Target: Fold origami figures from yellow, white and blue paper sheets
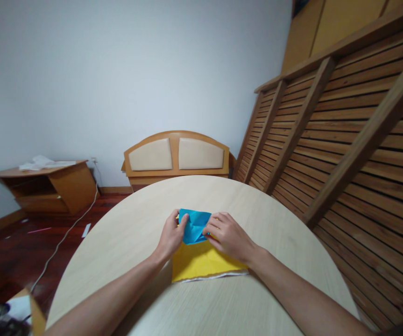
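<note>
A piece of blue paper [194,226], creased and partly folded, is held up between my two hands over the table. My left hand [172,234] pinches its left edge, thumb on the near face. At the right edge, the bent fingers of my right hand [228,234] grip the paper near a fold. Beneath them a yellow sheet [204,265] lies flat on the round pale table [145,219], with a thin white layer showing along its near edge. My hands and the blue paper cover the far part of the yellow sheet.
Beyond the table stands a wooden headboard [176,135] with cream panels. A slatted wooden frame [327,140] leans along the right. On the left are a low cabinet [71,184] with white papers [40,163] on top, and a cable [66,234] crossing the dark red floor.
</note>
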A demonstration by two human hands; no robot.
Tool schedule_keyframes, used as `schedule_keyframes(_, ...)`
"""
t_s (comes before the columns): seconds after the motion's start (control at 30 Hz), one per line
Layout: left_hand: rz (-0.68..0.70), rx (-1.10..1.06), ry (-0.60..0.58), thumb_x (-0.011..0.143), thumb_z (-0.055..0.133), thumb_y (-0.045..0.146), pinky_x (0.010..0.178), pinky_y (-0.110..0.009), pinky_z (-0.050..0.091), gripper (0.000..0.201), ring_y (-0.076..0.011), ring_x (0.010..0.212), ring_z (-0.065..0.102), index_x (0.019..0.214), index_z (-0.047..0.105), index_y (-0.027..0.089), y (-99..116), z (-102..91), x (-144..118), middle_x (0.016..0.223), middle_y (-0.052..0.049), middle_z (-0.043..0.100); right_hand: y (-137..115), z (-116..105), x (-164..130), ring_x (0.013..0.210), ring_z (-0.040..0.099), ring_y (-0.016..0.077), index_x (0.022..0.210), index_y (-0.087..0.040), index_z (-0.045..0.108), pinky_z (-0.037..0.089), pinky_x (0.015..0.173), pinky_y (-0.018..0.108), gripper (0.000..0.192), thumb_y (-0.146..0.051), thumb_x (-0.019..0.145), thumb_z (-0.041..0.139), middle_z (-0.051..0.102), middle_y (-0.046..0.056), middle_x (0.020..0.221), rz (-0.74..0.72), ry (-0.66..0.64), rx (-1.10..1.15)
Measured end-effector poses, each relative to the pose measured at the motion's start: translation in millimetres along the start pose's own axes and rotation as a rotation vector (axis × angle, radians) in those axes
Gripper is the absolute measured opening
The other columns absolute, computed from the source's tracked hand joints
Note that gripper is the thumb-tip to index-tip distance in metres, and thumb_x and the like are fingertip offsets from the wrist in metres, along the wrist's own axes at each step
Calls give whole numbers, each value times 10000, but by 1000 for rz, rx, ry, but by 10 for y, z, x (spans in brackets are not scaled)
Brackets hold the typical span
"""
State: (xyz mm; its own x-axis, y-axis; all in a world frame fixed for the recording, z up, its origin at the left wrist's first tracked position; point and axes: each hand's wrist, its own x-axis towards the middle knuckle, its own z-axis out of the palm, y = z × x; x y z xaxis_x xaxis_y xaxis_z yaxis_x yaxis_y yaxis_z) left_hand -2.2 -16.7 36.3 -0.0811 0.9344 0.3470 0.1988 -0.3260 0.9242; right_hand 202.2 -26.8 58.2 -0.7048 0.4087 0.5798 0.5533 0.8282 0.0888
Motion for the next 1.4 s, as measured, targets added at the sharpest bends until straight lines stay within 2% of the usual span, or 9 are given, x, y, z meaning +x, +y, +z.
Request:
schedule_keyframes(0.13,2,-21,-27,794,592,519,493,-204,410,342,-114,540,484,766,521,186,-3,24,-13,641,29,539,22,29,-3,857,588,191,879,-208,658,390,880,365,65,-174,907,611,672,23,837,-20,-36,-40)
schedule_keyframes(0.3,17,34,-56,807,608,481,512,-214,411,306,-133,577,514,770,527,188,-33,37,-33,646,20,556,40,74,-10,798,603,182,833,-208,651,401,825,350,134,-199,946,579,676,17,794,-33,-8,-75)
schedule_keyframes(0.37,35,82,-42,786,634,465,532,-224,414,298,-141,594,519,760,536,185,-34,31,-36,649,16,565,43,89,-13,805,608,188,846,-207,653,412,786,339,119,-208,945,586,683,19,790,-24,27,-82)
schedule_keyframes(0.5,41,146,7,726,680,447,592,-258,444,303,-160,640,539,781,578,167,-9,9,-29,704,-7,614,53,99,-26,968,622,230,901,-211,663,446,773,333,88,-212,944,587,708,39,820,-26,128,-97)
schedule_keyframes(0.73,-7,75,-20,705,684,454,558,-254,472,335,-159,631,571,834,578,163,20,9,-37,702,-4,612,1,46,-36,1014,690,207,1010,-206,650,543,836,337,145,-170,979,513,753,53,953,-29,313,55)
schedule_keyframes(0.87,-92,-3,-45,687,690,483,479,-243,476,396,-156,585,586,881,562,163,65,28,-55,711,-8,614,-32,94,-49,1034,703,203,1031,-227,650,591,863,342,147,-193,975,518,751,63,1042,81,471,244)
schedule_keyframes(0.97,-133,-26,-29,684,676,516,433,-239,454,441,-159,556,585,919,543,167,107,21,-60,720,-8,608,-35,146,-56,975,725,217,998,-235,664,619,822,351,124,-210,949,554,761,52,1005,202,575,337)
schedule_keyframes(1.2,94,164,94,743,667,430,511,-228,380,314,-139,542,511,922,575,189,165,-20,-109,614,46,543,-40,137,-14,755,742,197,904,-215,666,637,700,319,99,-289,899,601,758,48,841,530,675,511)
schedule_keyframes(1.4,152,284,75,812,621,381,547,-240,385,229,-148,564,528,938,579,195,126,-18,-134,682,22,600,-17,162,23,741,717,179,922,-207,628,624,700,318,124,-322,903,586,727,48,841,623,747,690)
